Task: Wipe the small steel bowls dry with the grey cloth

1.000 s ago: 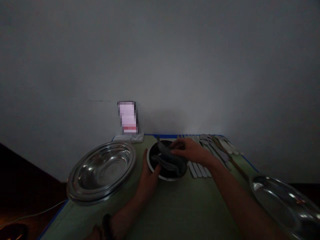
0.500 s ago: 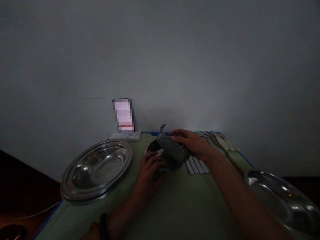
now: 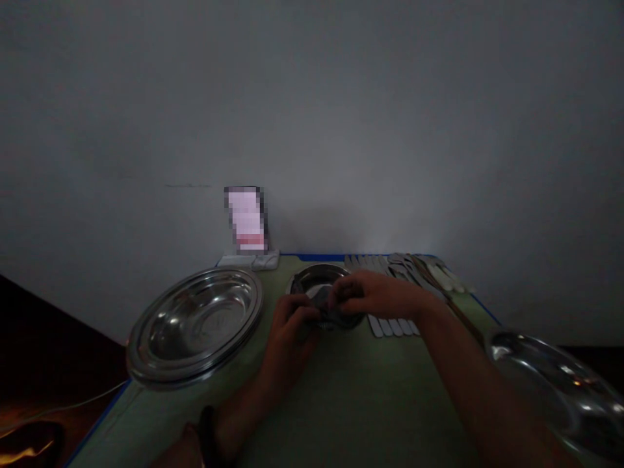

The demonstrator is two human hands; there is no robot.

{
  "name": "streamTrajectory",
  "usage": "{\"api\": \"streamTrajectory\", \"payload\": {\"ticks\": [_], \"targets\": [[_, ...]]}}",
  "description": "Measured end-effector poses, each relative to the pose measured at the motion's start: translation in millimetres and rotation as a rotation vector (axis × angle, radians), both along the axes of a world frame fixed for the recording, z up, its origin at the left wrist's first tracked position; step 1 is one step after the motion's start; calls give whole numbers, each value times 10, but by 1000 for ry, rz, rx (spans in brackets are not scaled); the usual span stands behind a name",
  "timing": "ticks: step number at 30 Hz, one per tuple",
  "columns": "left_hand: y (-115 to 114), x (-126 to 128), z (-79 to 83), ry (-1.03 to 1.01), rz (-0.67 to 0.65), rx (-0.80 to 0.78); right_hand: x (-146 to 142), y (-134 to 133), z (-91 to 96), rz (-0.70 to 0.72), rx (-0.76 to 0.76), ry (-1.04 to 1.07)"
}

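A small round metal bowl [image 3: 322, 268] stands at the middle of the table, between my two hands. A dark grey cloth with a fine pattern [image 3: 322, 296] lies bunched inside it and against its near rim. My left hand [image 3: 291, 325] is closed around the bowl's near left side, its fingertips by the cloth and its thumb hidden. From the right, my right hand [image 3: 373, 296] reaches over the bowl with bent fingers pinching the cloth. The bowl's near right part is covered by that hand and the cloth.
Stacked large metal basins [image 3: 195, 325] sit on the left of the green tabletop [image 3: 341, 403]. Several knives [image 3: 390, 327] and other cutlery [image 3: 429, 270] lie at the back right. Another metal basin [image 3: 560, 383] is at the right edge. A phone [image 3: 247, 221] leans against the wall.
My right hand has lowered the raised grey cloth into the bowl. More of the bowl's rim shows now. My left hand stays at the bowl's left side. The view has shifted slightly.
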State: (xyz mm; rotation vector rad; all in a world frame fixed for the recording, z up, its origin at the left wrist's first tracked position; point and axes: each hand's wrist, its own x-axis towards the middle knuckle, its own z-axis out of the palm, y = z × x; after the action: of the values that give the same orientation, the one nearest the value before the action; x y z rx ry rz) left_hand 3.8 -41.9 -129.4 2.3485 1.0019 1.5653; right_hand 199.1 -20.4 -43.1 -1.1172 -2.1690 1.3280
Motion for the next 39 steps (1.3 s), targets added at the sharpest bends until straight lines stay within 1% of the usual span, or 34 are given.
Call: {"api": "streamTrajectory", "payload": {"ticks": [1, 3, 8, 13, 14, 16, 19, 21, 22, 24, 26, 28, 29, 30, 31, 32, 33, 34, 35, 36, 37, 38, 39], "targets": [[3, -2, 0, -17, 14, -15, 31, -12, 32, 61, 14, -39], [8, -4, 0, -49, 35, -37, 49, -30, 76, 107, 42, -90], [14, -1, -2, -78, 32, -76, -34, -32, 64, 40, 35, -68], [23, -8, 9, -86, 4, -86, -39, -64, 67, 89, 66, -13], [27, -13, 11, -92, -6, -85, -43, -81, 76, 91, 75, -26], [33, -20, 13, -107, -20, -88, -66, -116, 91, 52, 109, -96], [30, -20, 12, -115, -4, -90, -90, -133, 98, -57, 212, -237], [23, -10, 3, -110, 57, -95, -55, -107, 103, -130, 302, -288], [24, -4, -7, -103, 96, -109, -17, -87, 110, -189, 347, -294], [39, 8, -43, -94, 169, -158, 89, -42, 133, -386, 436, -293], [75, 14, -100, -109, 212, -236, 204, -9, 168, -658, 542, -284], [119, 15, -159, -160, 220, -371, 286, 0, 208, -913, 679, -240], [138, 15, -181, -194, 210, -464, 305, -4, 228, -1009, 755, -197], [152, 15, -194, -229, 191, -563, 307, -12, 244, -1075, 831, -146], [162, 15, -199, -261, 165, -657, 292, -22, 256, -1102, 900, -99], [167, 15, -196, -287, 138, -735, 261, -33, 258, -1089, 956, -66], [169, 14, -188, -308, 116, -789, 216, -42, 248, -1033, 991, -56], [171, 13, -179, -328, 102, -817, 161, -48, 223, -936, 997, -74], [172, 11, -171, -348, 94, -826, 97, -51, 181, -808, 973, -116], [176, 9, -165, -370, 94, -825, 28, -49, 122, -662, 914, -176], [181, 5, -162, -392, 99, -817, -43, -43, 47, -496, 822, -245], [187, 0, -161, -414, 113, -803, -113, -34, -39, -348, 723, -319], [193, -5, -158, -434, 130, -789, -178, -22, -133, -199, 590, -388]]}}
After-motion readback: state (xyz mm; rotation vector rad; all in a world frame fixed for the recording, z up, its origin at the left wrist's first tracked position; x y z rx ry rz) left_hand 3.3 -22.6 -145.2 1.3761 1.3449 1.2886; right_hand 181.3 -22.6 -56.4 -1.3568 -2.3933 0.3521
